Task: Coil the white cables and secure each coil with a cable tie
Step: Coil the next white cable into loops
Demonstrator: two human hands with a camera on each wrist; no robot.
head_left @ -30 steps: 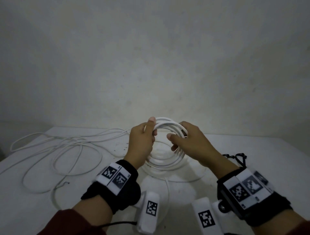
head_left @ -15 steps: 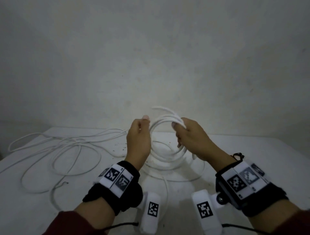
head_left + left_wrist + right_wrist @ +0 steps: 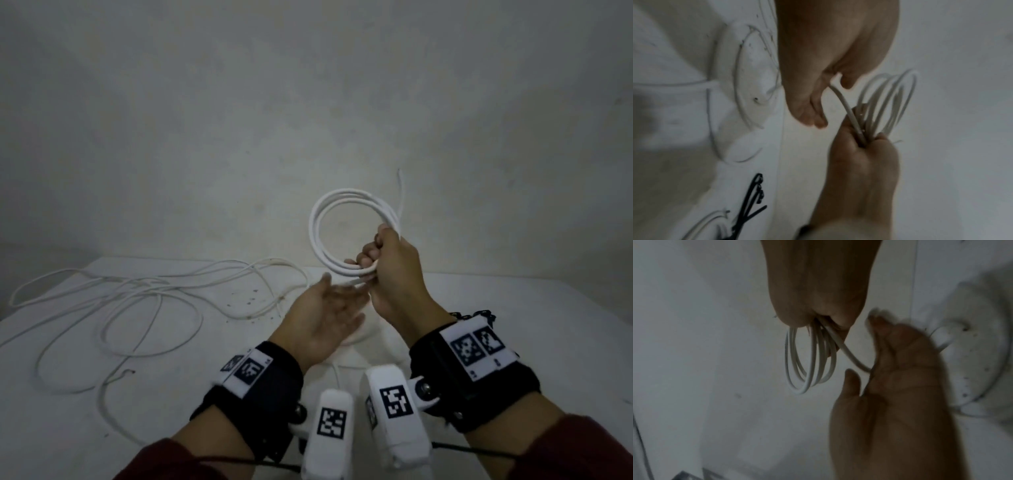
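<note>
My right hand (image 3: 375, 262) grips a coil of white cable (image 3: 320, 240) and holds it upright above the table (image 3: 548, 342). The cable's free end (image 3: 400, 192) pokes up past my knuckles. One strand (image 3: 846, 107) runs from the coil (image 3: 892, 97) down to my left hand (image 3: 337, 299), which lies below, palm up, fingers straight. In the right wrist view the strand (image 3: 851, 356) crosses between that hand's thumb and fingers. Black cable ties (image 3: 476, 313) lie behind my right wrist and show as cable ties (image 3: 751, 203) in the left wrist view.
More loose white cable (image 3: 137, 308) sprawls in wide loops over the left half of the table. A pale wall (image 3: 308, 120) stands right behind the table's far edge. Dark specks (image 3: 251, 299) dot the tabletop near the middle.
My right hand has lifted the coil up and to the right. My left hand has let go of the coil, dropped lower and turned palm up.
</note>
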